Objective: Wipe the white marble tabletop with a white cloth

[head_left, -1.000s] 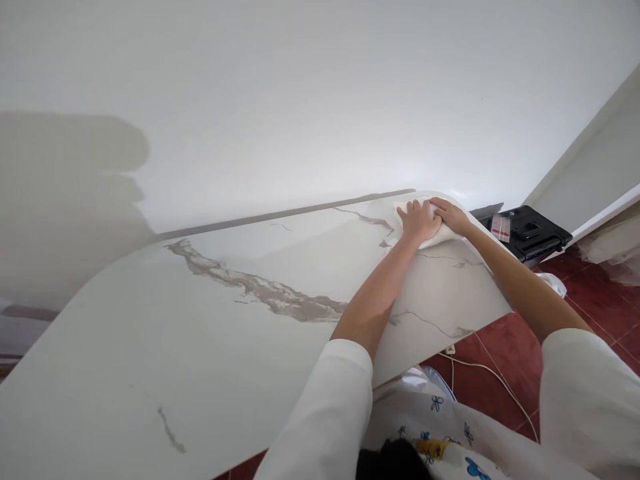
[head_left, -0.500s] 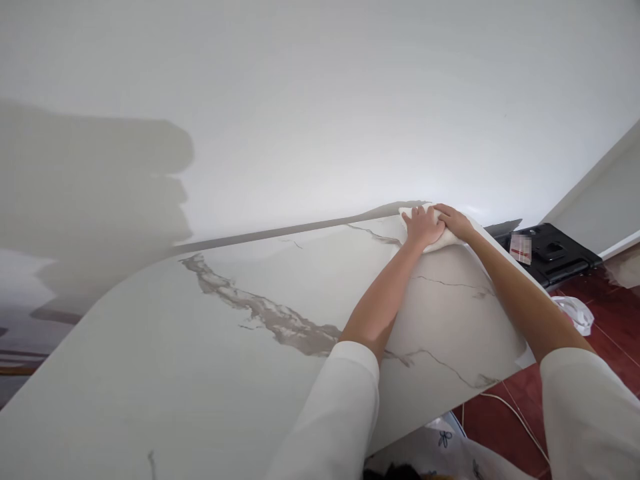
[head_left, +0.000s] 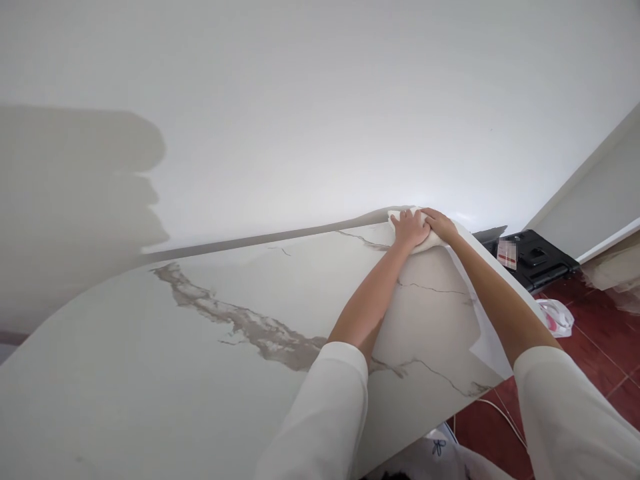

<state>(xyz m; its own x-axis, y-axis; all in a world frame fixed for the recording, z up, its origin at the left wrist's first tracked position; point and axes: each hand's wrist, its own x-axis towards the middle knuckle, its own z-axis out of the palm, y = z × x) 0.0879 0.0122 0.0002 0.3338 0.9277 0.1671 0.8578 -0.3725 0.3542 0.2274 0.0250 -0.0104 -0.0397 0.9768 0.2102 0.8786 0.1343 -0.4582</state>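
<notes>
A white cloth [head_left: 431, 241] lies bunched on the white marble-patterned table [head_left: 210, 380], close to its far edge by the wall. My left hand [head_left: 411, 228] presses down on the cloth with its fingers spread over it. Beside it on the right, my right hand [head_left: 440, 225] grips the same cloth, its fingertips close to the left hand. Both arms stretch forward across the tabletop, and the palms hide part of the cloth.
A white wall [head_left: 280, 120] rises behind the table's far edge. To the right, a black case [head_left: 537, 257] stands on the red tiled floor [head_left: 600, 337]. A white plastic bag [head_left: 557, 317] lies near the table's right edge, and a pale cable [head_left: 505, 413] runs below.
The view has turned a little to the right, so the scene sits further left. Both hands stay on the cloth near the far edge, with hardly any visible shift along the table.
</notes>
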